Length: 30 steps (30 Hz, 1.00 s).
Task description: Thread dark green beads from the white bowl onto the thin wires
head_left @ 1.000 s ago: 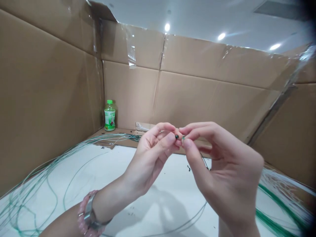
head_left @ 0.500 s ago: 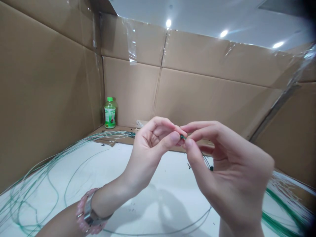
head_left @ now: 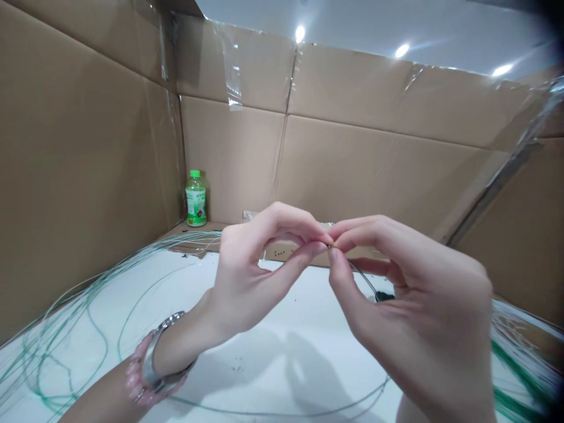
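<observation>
My left hand (head_left: 258, 282) and my right hand (head_left: 418, 305) meet fingertip to fingertip above the white tabletop. Both are closed in a pinch on the end of a thin wire (head_left: 362, 274); only a tiny speck shows between the tips. From behind my right fingers the dark wire slants down to a small black piece (head_left: 384, 296), partly covered by that hand. Whether this piece is held or hangs loose cannot be seen. Below, a long green wire (head_left: 273, 413) curves across the white tabletop (head_left: 247, 382).
Loose green and white wires (head_left: 48, 358) spread over the left side. More green wire bundles (head_left: 513, 364) lie at the right edge. In the back left corner stands a green-capped bottle (head_left: 196, 200). Cardboard walls (head_left: 388, 170) enclose the table.
My left fingers have straightened and now press closer to my right fingertips, covering the small green and dark bit seen between them before. More of the wire and black piece shows beside my right hand.
</observation>
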{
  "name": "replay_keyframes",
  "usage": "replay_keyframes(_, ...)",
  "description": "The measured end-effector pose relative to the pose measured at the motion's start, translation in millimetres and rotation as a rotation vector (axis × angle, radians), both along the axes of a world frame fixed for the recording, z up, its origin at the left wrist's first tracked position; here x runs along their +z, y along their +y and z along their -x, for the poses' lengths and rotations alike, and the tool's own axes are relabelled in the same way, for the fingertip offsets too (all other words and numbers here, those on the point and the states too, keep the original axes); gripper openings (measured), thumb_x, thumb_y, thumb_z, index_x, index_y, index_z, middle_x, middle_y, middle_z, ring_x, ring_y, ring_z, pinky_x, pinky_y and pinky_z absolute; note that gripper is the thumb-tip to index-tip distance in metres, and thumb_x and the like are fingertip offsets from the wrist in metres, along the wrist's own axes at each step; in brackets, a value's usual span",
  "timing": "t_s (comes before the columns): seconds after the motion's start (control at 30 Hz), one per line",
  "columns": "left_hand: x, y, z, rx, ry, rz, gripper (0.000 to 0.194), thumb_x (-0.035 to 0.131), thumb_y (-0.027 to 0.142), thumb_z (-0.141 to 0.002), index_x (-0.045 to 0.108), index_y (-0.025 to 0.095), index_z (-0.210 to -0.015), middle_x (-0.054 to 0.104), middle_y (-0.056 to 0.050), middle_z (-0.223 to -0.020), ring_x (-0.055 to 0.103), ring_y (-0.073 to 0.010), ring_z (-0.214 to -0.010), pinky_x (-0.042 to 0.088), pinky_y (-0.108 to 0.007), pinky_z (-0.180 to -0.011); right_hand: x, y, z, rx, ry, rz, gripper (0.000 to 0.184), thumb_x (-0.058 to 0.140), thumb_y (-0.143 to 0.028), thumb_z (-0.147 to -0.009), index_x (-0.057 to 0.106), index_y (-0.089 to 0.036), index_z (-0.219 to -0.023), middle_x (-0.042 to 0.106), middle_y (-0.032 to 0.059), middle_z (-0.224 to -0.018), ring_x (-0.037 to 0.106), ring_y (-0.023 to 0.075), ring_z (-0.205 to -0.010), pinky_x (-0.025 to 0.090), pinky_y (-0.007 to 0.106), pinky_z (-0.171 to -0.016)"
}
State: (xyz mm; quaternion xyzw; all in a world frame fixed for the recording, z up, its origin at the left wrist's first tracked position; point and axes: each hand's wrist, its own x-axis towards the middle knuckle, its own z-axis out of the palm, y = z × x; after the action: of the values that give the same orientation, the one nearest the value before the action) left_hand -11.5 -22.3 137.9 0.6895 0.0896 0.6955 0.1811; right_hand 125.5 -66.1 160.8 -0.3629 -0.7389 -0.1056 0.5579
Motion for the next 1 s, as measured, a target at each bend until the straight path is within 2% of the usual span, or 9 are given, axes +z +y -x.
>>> replay_keyframes(0.2, -0.8, 3.5, 3.4, 0.035, 0.031, -0.018, 0.023, 0.064, 0.000, -0.080, 0.071, 0.021, -0.089, 0.073, 0.001, -0.086, 0.069, -0.0110, -0.080, 0.059, -0.019, -0.070, 2.2, 3.7, -5.6, 0.147, 0.075, 0.127, 0.011, 0.062, -0.009, -0.080, 0.063, -0.020, -0.077, 0.068, -0.0002, -0.077, 0.064, 0.0106, -0.069, 0.059, 0.016, -0.059)
replay_keyframes(0.37, -0.9, 8.7, 7.4, 0.041, 0.073, -0.071, 0.029, 0.067, 0.000, -0.077, 0.074, 0.023, -0.091, 0.074, 0.000, -0.088, 0.068, -0.0122, -0.079, 0.059, -0.022, -0.070, 4.7, 8.9, -9.0, 0.192, 0.115, 0.220, 0.008, 0.063, -0.014, -0.082, 0.065, -0.021, -0.077, 0.064, -0.0023, -0.068, 0.062, 0.0075, -0.059, 0.057, 0.012, -0.056)
replay_keyframes(0.5, 0.2, 10.3, 9.0, 0.049, 0.076, -0.073, 0.028, 0.066, 0.000, -0.078, 0.074, 0.024, -0.091, 0.074, 0.000, -0.087, 0.068, -0.0119, -0.078, 0.058, -0.021, -0.067, 4.3, 10.4, -9.7, 0.224, 0.126, 0.279, 0.006, 0.063, -0.017, -0.084, 0.066, -0.021, -0.081, 0.066, -0.0023, -0.072, 0.064, 0.0090, -0.065, 0.059, 0.014, -0.060)
replay_keyframes(0.8, -0.4, 10.3, 4.0, -0.023, 0.045, 0.055, 0.014, 0.066, 0.007, -0.081, 0.071, 0.019, -0.086, 0.070, 0.001, -0.081, 0.066, -0.0076, -0.075, 0.057, -0.014, -0.068, 1.8, 8.1, -8.1, 0.095, 0.105, 0.132, 0.005, 0.067, -0.020, -0.083, 0.066, -0.023, -0.079, 0.066, -0.0072, -0.070, 0.059, 0.0032, -0.057, 0.053, 0.007, -0.054)
replay_keyframes(1.0, -0.2, 9.9, 1.3, -0.101, 0.003, 0.131, 0.010, 0.065, 0.012, -0.084, 0.070, 0.020, -0.085, 0.070, 0.001, -0.080, 0.068, -0.0086, -0.072, 0.060, -0.015, -0.064, 1.4, 7.2, -6.1, 0.083, 0.064, 0.085, 0.005, 0.066, -0.018, -0.084, 0.065, -0.021, -0.080, 0.065, -0.0072, -0.070, 0.058, 0.0036, -0.056, 0.054, 0.009, -0.055)
